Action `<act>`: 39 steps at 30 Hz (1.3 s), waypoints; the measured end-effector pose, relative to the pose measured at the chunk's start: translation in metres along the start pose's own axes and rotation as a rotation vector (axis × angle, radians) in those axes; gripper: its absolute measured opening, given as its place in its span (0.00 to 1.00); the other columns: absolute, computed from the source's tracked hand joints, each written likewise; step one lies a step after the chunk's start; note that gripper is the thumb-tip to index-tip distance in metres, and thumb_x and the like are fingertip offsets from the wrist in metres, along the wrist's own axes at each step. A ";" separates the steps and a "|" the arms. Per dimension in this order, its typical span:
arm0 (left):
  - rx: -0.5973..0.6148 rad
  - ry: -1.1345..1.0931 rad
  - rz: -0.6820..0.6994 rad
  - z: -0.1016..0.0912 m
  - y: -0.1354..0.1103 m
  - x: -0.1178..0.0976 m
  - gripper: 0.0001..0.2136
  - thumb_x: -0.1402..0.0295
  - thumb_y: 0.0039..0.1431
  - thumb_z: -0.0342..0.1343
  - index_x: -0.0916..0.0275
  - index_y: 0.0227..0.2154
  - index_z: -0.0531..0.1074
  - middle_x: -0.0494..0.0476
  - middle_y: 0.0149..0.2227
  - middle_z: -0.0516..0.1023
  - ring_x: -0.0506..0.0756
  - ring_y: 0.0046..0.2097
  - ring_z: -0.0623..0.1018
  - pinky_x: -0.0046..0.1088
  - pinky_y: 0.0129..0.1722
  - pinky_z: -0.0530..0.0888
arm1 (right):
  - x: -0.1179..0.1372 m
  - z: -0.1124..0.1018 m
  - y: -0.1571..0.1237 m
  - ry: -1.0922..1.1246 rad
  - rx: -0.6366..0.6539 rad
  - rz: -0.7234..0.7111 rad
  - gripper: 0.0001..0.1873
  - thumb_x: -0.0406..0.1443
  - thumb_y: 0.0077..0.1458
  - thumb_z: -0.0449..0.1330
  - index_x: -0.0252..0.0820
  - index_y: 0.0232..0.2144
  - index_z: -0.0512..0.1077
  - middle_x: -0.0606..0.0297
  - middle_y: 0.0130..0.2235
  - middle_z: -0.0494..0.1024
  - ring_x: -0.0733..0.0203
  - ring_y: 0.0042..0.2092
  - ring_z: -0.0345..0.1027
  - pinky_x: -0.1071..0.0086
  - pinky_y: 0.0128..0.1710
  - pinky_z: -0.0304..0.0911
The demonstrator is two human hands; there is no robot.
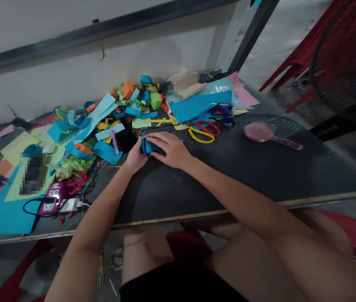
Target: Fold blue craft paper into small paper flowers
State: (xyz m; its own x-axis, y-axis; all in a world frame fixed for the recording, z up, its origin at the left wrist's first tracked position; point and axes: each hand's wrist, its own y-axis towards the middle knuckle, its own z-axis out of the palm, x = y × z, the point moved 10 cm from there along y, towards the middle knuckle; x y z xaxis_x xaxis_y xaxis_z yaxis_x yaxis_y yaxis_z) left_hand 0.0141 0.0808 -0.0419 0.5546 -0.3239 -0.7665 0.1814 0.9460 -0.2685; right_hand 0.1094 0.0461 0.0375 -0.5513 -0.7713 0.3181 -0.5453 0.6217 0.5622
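Between my two hands, just above the dark tabletop [165,193], is a small blue folded piece [148,147] that looks like paper or felt. My left hand [137,157] grips its left side, thumb along the edge. From the right, my right hand [173,149] lies over it with fingers curved across its top. Its underside is hidden by my fingers. A purple stick [115,141] and a black object [126,138] lie just left of my hands. Beyond my right hand are scissors with yellow handles [201,136] and others with red handles [211,128].
Small coloured pieces [134,98] are heaped along the wall. Blue sheets [197,105] lie at the back right, near a pink hairbrush [261,132]. On the left are a purple power strip [53,197] and cut scraps [71,167]. A fan [348,63] stands at right.
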 end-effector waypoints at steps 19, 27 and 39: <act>0.026 0.076 0.014 0.002 0.001 0.004 0.14 0.60 0.67 0.49 0.58 0.42 0.77 0.55 0.41 0.81 0.56 0.44 0.79 0.33 0.46 0.76 | -0.013 -0.014 -0.004 -0.035 -0.103 0.074 0.28 0.46 0.54 0.62 0.44 0.55 0.69 0.53 0.61 0.66 0.43 0.63 0.58 0.46 0.60 0.57; 0.052 0.066 0.017 0.006 0.002 0.005 0.15 0.61 0.68 0.47 0.61 0.44 0.76 0.56 0.43 0.81 0.56 0.46 0.79 0.32 0.48 0.75 | -0.015 -0.013 -0.003 -0.002 -0.097 0.057 0.26 0.45 0.55 0.62 0.44 0.54 0.68 0.53 0.60 0.68 0.43 0.62 0.59 0.47 0.61 0.55; -0.048 0.040 -0.026 -0.008 0.003 0.002 0.18 0.54 0.65 0.49 0.63 0.43 0.76 0.61 0.42 0.81 0.61 0.47 0.79 0.37 0.43 0.78 | -0.057 -0.014 -0.005 0.817 -0.258 0.380 0.27 0.55 0.47 0.64 0.46 0.42 0.70 0.56 0.48 0.76 0.48 0.51 0.71 0.54 0.48 0.67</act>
State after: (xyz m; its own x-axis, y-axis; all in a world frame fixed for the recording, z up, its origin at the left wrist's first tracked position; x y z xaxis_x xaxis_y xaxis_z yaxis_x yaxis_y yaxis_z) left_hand 0.0097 0.0824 -0.0488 0.5171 -0.3498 -0.7812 0.1556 0.9359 -0.3161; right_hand 0.1522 0.0855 0.0269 0.0039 -0.4405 0.8977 -0.2084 0.8777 0.4316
